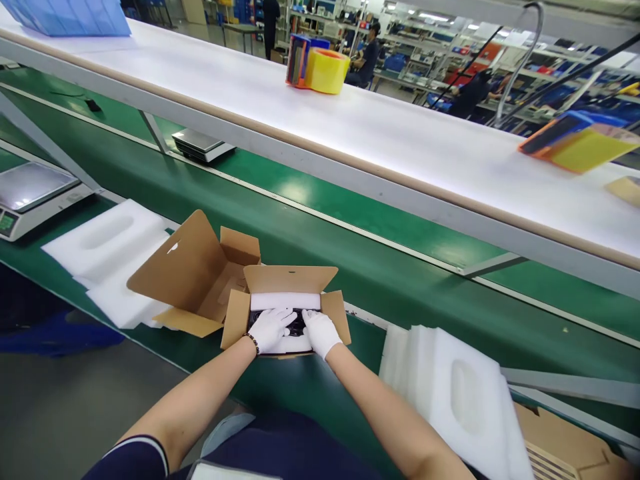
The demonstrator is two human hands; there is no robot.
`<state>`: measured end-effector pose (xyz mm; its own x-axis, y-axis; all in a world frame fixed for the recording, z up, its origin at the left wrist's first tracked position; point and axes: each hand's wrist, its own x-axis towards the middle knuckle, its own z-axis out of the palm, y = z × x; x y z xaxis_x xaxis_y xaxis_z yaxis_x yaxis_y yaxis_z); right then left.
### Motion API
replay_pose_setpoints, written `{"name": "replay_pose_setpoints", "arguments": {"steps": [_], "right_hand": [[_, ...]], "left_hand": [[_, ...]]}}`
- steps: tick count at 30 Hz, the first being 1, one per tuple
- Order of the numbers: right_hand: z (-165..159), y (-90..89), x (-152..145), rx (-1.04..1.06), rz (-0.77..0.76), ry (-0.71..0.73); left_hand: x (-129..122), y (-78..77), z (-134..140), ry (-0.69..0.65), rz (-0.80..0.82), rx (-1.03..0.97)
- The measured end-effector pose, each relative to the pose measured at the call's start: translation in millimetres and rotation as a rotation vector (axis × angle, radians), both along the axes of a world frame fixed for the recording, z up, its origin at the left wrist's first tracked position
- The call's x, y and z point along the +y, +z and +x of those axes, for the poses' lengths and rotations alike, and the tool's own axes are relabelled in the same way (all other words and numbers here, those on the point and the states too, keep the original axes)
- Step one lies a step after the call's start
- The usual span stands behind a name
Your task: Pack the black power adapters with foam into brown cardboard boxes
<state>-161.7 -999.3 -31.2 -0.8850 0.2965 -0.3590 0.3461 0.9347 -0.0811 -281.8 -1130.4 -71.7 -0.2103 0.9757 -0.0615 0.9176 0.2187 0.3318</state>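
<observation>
An open cardboard box (235, 320) sits on the green belt in front of me, flaps spread. Inside lies white foam padding (285, 301) around a dark object (299, 325). My left hand (270, 328) and my right hand (321, 331), both in white gloves, reach into the box and rest on the dark object and the foam at its near edge. Whether the fingers grip the object I cannot tell; most of it is hidden under my hands.
A second open cardboard box (193, 277) lies tipped just left. Foam trays are stacked at left (107, 257) and right (457, 393). Scales stand at left (30, 197) and on the belt (200, 145). Tape rolls (320, 67) sit on the white shelf (350, 133).
</observation>
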Motion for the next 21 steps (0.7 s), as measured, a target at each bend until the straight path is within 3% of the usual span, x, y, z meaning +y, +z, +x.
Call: {"name": "replay_pose_setpoints", "arguments": {"steps": [3, 6, 9, 11, 13, 17, 21], "right_hand": [[-2.4, 1.1, -1.8, -0.011, 0.022, -0.033], [-1.0, 4.3, -2.0, -0.001, 0.025, -0.03], [1.4, 7.6, -0.4, 0.014, 0.029, -0.049], [2.8, 9.7, 0.9, 0.028, 0.03, -0.068], [3.7, 11.6, 1.1, 0.041, 0.03, -0.086], [3.0, 14.8, -5.1, 0.077, 0.043, -0.119], [7.4, 17.2, -10.0, 0.121, 0.07, -0.135]], "left_hand": [[-5.9, 21.4, 2.5, 0.016, 0.012, 0.041], [-46.7, 50.7, 4.4, 0.086, 0.083, 0.116], [-97.7, 66.5, -6.9, 0.342, 0.313, 0.168], [-113.4, 68.0, -17.0, 0.439, 0.432, 0.097], [-106.6, 66.1, -21.7, 0.321, 0.443, 0.058], [-52.6, 58.2, -10.4, -0.1, 0.268, 0.119], [-13.2, 38.5, 1.6, -0.254, 0.144, 0.106]]}}
